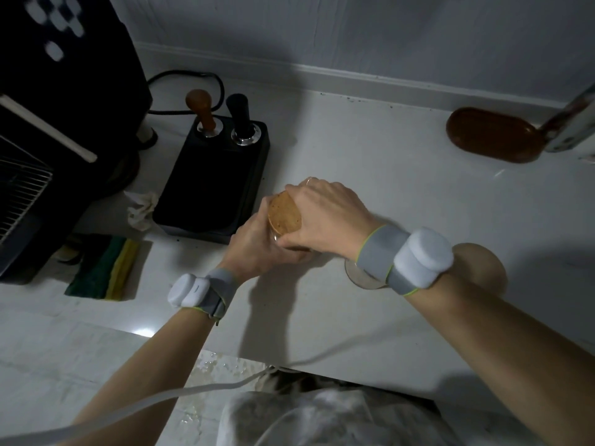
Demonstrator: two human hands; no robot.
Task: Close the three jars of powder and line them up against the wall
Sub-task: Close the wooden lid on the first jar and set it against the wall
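A glass jar sits mid-counter, almost wholly hidden by my hands. Its round wooden lid (284,215) is tilted on the jar's mouth. My right hand (325,214) grips the lid from above and the right. My left hand (257,249) wraps around the jar's body from the left. A second glass jar (362,278) stands just behind my right wrist, mostly hidden. A round wooden lid (483,268) shows to the right of that wrist; whether it rests on a third jar is unclear.
A black tamper stand (215,181) with two tampers stands left of the jar. A black coffee machine (48,123) fills the far left. A green-yellow cloth (103,268) lies front left. A brown oval tray (492,135) sits back right by the wall (354,33).
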